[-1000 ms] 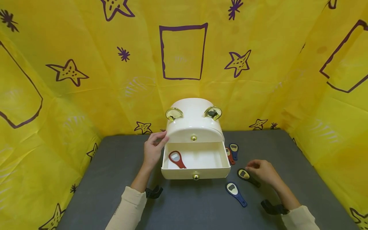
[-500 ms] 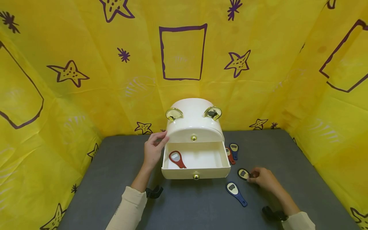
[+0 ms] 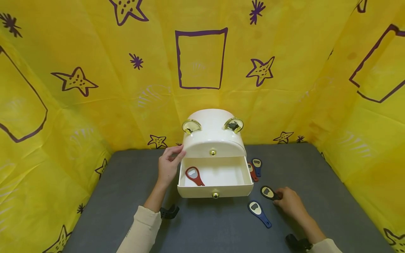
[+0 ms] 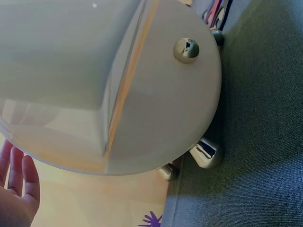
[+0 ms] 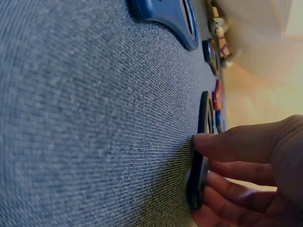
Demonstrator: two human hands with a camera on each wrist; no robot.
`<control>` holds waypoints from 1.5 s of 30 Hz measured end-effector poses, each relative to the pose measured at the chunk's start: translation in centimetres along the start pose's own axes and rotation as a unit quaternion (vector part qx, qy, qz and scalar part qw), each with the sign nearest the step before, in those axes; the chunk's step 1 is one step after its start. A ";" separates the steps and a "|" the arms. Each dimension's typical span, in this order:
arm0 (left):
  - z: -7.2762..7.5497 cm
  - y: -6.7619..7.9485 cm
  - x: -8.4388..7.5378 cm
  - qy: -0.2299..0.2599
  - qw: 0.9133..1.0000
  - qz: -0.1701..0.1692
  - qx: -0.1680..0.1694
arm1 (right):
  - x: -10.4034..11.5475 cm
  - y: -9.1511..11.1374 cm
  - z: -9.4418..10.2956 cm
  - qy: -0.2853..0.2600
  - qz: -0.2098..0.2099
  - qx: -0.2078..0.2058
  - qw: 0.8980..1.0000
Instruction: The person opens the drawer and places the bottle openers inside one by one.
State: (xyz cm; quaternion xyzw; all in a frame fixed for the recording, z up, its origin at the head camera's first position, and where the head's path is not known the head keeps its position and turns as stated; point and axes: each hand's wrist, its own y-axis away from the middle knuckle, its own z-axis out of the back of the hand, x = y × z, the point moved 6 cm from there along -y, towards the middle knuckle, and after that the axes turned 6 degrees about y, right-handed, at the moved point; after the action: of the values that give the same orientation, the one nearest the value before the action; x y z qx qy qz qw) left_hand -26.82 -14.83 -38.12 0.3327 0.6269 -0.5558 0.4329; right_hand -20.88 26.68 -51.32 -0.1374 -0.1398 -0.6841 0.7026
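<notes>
A white drawer box [image 3: 209,131] with gold-rimmed ears stands at the table's back, its lower drawer [image 3: 196,192] pulled out. Inside lies a red bottle opener [image 3: 198,178]. My left hand [image 3: 167,167] touches the box's left side with fairly straight fingers; in the left wrist view its fingertips [image 4: 29,163] are by the box's curved edge. My right hand [image 3: 290,202] pinches the handle of a black bottle opener [image 3: 267,192] low at the table; in the right wrist view the thumb [image 5: 222,144] presses one side, fingers on the other. A blue bottle opener [image 3: 261,216] lies nearer me.
Right beside the box lie a second red bottle opener [image 3: 254,175] and another blue one [image 3: 257,170]. The grey table [image 3: 126,196] is walled by yellow cloth [image 3: 202,102] with purple drawings. Gold feet [image 4: 207,153] raise the box.
My right hand has come down from above the black bottle opener, moved slightly nearer me and now pinches its handle. The left hand and the box stay put.
</notes>
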 end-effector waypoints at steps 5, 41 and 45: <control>0.0 0.0 0.2 0.008 1.000 0.000 0.000 | 0.3 0.2 -0.1 0.004 0.012 -0.009 1.000; 0.0 -0.1 0.4 0.011 1.000 0.003 -0.003 | 1.7 -0.3 4.0 -0.114 0.001 -0.018 0.993; 0.0 0.0 0.3 0.007 1.000 0.002 -0.001 | 2.3 -0.4 5.2 -0.118 0.006 -0.029 0.993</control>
State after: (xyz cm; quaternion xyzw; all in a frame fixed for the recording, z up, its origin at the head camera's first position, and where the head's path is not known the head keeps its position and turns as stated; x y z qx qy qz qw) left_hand -26.96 -14.84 -38.33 0.3372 0.6299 -0.5521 0.4298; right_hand -21.24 26.49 -45.66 -0.2388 -0.2010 -0.6625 0.6809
